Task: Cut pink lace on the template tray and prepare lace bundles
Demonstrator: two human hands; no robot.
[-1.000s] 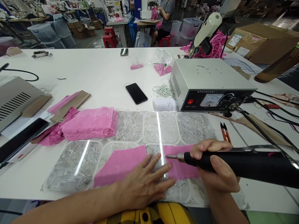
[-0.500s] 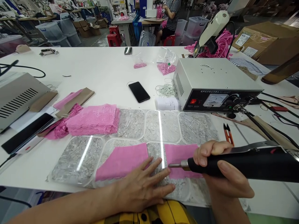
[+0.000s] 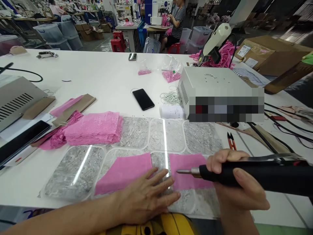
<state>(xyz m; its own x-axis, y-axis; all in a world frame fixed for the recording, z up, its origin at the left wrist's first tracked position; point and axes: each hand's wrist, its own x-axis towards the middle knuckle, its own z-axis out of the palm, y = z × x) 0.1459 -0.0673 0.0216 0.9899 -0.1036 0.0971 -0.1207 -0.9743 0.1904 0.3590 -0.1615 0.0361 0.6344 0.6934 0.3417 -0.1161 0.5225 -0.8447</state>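
We see the right hand (image 3: 234, 182) wrapped tight around a black handheld tool (image 3: 256, 174), held roughly level, its metal tip (image 3: 182, 171) pointing left and sitting over the near edge area of the right pink fabric piece (image 3: 188, 174); whether the tip touches the cloth we cannot tell. The left hand (image 3: 144, 197) lies flat and open, fingers spread, gripping nothing, pressing on the clear mat (image 3: 73, 176) with fingertips on the right edge of the left pink fabric piece (image 3: 124, 173) and reaching toward the gap between the two pieces. Both pieces lie flat on the front row of the mat, near the front edge of the white surface (image 3: 102, 75). Behind them to the left, a stack of pink lace squares (image 3: 94, 128) rests partly on the mat. Farther back sit a black phone (image 3: 143, 99), a pile of white rubber bands (image 3: 171, 97), and a white control box (image 3: 220, 94) on the right, its front blurred. Small orange snips (image 3: 231, 140) lie just right of the mat. A grey box (image 3: 17, 99) sits far left. A person (image 3: 177, 19) sits at a far table.
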